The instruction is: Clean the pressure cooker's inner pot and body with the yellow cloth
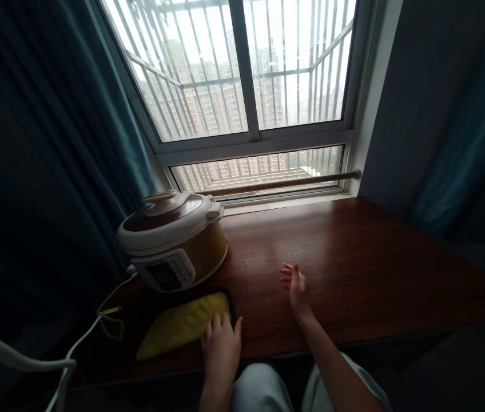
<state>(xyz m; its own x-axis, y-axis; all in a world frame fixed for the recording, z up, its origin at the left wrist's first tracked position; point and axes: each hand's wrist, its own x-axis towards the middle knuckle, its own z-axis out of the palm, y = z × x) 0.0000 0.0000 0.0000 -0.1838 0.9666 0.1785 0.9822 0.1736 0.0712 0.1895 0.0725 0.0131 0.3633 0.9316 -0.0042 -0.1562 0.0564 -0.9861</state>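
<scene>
My left hand (221,342) lies flat, fingers together, on the right end of a yellow cloth (180,329) with a dark border, spread on the wooden window ledge (354,269). My right hand (297,286) hovers just above the ledge to the right, fingers stretched out and apart, holding nothing. An electric pressure cooker (174,240) with a white lid and yellow body stands just behind the cloth, its control panel facing me.
A white power cord (75,349) runs from the cooker off the left edge. Dark teal curtains (54,143) hang at both sides. A barred window (246,86) and a wooden rod (285,183) run along the back. My light trousers (263,389) show below.
</scene>
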